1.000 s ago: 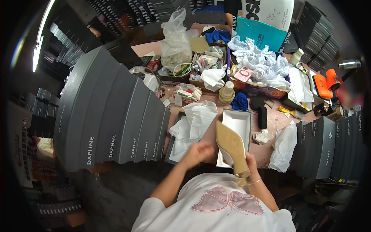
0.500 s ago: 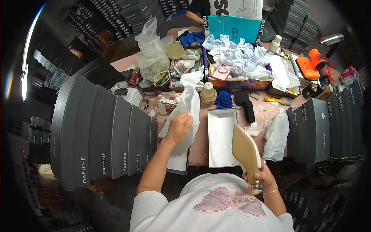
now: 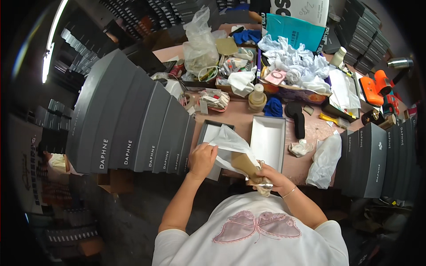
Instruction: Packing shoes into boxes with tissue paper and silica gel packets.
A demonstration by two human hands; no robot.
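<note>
My left hand (image 3: 203, 160) pinches the edge of a thin white bag (image 3: 230, 141) and holds its mouth apart. In my right hand (image 3: 274, 178) is a shoe with a tan sole (image 3: 245, 164), gripped near its heel end. The toe of the shoe lies inside the bag; my fingers and the bag hide much of its upper. Behind the bag stands an open, white-lined shoebox part (image 3: 277, 153). A second grey-rimmed box part (image 3: 205, 132) lies left of it, partly covered by the bag and my left hand.
Stacks of dark grey shoeboxes flank me at left (image 3: 120, 115) and right (image 3: 370, 164). A filled white bag (image 3: 326, 162) lies right of the box parts. Farther back are a black brush-like tool (image 3: 298, 122), a glue jar (image 3: 257, 101) and a carton of crumpled paper (image 3: 306, 94).
The white bag came down toward me in my left hand. My right hand brought the shoe leftward, and its toe is now in the bag. The head view shifted slightly.
</note>
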